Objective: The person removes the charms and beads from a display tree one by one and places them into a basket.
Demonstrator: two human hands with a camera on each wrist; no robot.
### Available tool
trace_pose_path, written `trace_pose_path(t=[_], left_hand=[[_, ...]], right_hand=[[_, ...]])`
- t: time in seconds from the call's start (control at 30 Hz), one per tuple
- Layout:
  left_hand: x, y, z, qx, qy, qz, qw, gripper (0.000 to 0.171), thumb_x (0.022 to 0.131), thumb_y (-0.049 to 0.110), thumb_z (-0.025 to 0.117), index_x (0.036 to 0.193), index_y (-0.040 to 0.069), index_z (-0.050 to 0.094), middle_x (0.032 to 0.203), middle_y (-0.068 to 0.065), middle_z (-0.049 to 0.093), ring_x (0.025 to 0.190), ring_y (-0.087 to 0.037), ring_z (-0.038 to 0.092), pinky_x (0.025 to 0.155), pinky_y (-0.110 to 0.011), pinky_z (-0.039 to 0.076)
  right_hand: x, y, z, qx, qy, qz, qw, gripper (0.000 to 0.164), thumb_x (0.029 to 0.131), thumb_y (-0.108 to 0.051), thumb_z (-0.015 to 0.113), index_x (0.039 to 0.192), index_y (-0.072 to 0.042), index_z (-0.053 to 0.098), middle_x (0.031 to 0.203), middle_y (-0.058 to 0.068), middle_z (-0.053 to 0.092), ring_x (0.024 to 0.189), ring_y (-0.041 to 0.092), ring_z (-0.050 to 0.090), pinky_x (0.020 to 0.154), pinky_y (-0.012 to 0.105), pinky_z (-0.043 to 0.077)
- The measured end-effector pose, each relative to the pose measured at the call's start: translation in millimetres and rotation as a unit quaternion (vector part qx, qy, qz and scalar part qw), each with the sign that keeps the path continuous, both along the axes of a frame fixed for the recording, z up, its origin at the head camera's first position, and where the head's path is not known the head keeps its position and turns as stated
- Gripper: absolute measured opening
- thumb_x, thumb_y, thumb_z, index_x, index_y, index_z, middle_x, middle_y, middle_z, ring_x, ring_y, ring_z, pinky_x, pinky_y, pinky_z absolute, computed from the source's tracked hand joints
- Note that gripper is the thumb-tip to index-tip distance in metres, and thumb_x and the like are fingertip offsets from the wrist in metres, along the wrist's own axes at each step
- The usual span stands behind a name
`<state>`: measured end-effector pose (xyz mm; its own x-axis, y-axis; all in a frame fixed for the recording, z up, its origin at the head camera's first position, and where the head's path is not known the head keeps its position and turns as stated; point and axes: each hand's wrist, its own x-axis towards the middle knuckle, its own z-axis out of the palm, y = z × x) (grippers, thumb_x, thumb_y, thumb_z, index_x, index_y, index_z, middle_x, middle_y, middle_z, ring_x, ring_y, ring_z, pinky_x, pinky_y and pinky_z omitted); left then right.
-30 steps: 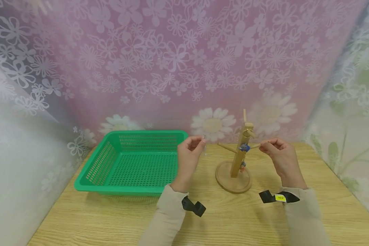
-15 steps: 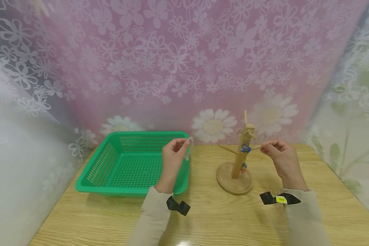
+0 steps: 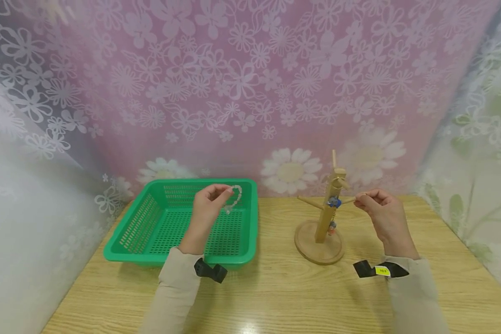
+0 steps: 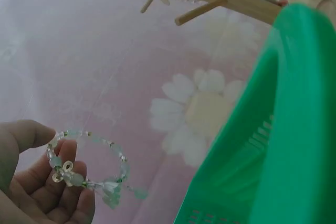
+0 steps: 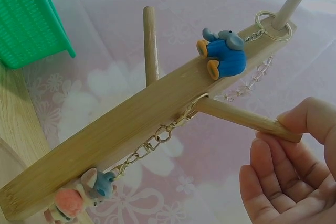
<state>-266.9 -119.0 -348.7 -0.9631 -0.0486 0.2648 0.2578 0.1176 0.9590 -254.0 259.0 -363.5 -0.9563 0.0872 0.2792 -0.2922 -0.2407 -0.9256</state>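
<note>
A beaded bracelet (image 4: 124,167) of clear and pale green beads with a flower-like charm dangles from my left hand (image 3: 206,211), pinched between thumb and fingers. In the head view it hangs over the green basket (image 3: 108,253). My right hand (image 3: 384,218) pinches the tip of a peg (image 5: 252,116) on the wooden stand (image 3: 326,208). From that peg hangs a keychain with a mouse-like figure (image 5: 84,195) in pink. A blue elephant keychain (image 5: 226,59) hangs by its ring from an upper peg, and clear pinkish beads (image 5: 252,82) show behind the post.
The basket with slotted walls stands left on the wood-grain table (image 3: 284,297). The stand's round base (image 3: 309,250) sits right of it. A bare peg (image 3: 310,202) points left from the post. A pink floral curtain (image 3: 234,116) hangs behind.
My left hand has moved left with the bracelet, from beside the stand to over the basket. My right hand has stayed at the peg tip.
</note>
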Motion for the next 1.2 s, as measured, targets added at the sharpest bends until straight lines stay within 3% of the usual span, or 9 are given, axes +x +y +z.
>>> trace_pose_path(t=[0.2,0.4,0.63,0.83,1.07,1.2], left_hand=[[-6.4,-23,6.7,-0.034,-0.037,-0.047,0.9976,0.021,0.093,0.021,0.062,0.105,0.005,0.066,0.107,-0.016,0.064,0.097,-0.019,0.061,0.094,-0.042,0.045],[-12.5,-43,13.7,-0.085,-0.069,-0.092,0.9897,0.025,0.093,0.028,0.061,0.107,0.008,0.065,0.109,-0.007,0.063,0.11,-0.024,0.054,0.1,-0.046,0.038],[-31.2,-59,17.6,-0.179,-0.112,-0.105,0.9719,0.027,0.093,0.032,0.061,0.11,0.011,0.064,0.121,-0.007,0.06,0.118,-0.026,0.049,0.101,-0.05,0.036],[-47.6,-71,15.3,-0.239,-0.117,-0.129,0.9552,0.025,0.093,0.026,0.061,0.11,0.007,0.064,0.114,-0.013,0.06,0.111,-0.028,0.053,0.098,-0.052,0.038],[-62.5,-80,7.8,-0.243,-0.125,-0.147,0.9507,0.021,0.094,0.017,0.061,0.111,0.005,0.063,0.104,-0.013,0.062,0.106,-0.028,0.055,0.098,-0.054,0.039],[-69.4,-83,0.8,-0.232,-0.144,-0.155,0.9495,0.03,0.093,0.018,0.061,0.117,0.0,0.06,0.106,-0.012,0.062,0.11,-0.03,0.053,0.101,-0.053,0.038]], right_hand=[[0.0,0,0.2,-0.004,-0.001,0.004,1.0,0.01,0.089,-0.002,0.063,0.081,-0.007,0.067,0.08,-0.002,0.067,0.073,0.008,0.065,0.074,0.017,0.053],[0.1,-1,0.2,-0.009,0.003,0.007,1.0,0.012,0.09,-0.001,0.061,0.081,-0.007,0.067,0.081,-0.002,0.067,0.073,0.008,0.065,0.075,0.017,0.053],[0.0,-1,1.0,-0.009,0.006,0.011,1.0,0.011,0.09,-0.002,0.061,0.082,-0.007,0.066,0.081,-0.002,0.066,0.074,0.009,0.064,0.075,0.017,0.052],[0.4,-2,1.3,-0.013,0.003,0.012,1.0,0.014,0.09,0.001,0.06,0.081,-0.007,0.067,0.08,-0.002,0.067,0.073,0.009,0.065,0.075,0.017,0.053],[0.9,-2,1.9,-0.011,0.008,0.011,1.0,0.013,0.09,0.0,0.06,0.081,-0.007,0.066,0.08,-0.002,0.066,0.074,0.009,0.064,0.075,0.017,0.053],[1.1,-1,1.6,-0.009,0.007,0.013,1.0,0.012,0.09,-0.001,0.061,0.081,-0.006,0.066,0.08,-0.002,0.066,0.074,0.009,0.064,0.075,0.018,0.053]])
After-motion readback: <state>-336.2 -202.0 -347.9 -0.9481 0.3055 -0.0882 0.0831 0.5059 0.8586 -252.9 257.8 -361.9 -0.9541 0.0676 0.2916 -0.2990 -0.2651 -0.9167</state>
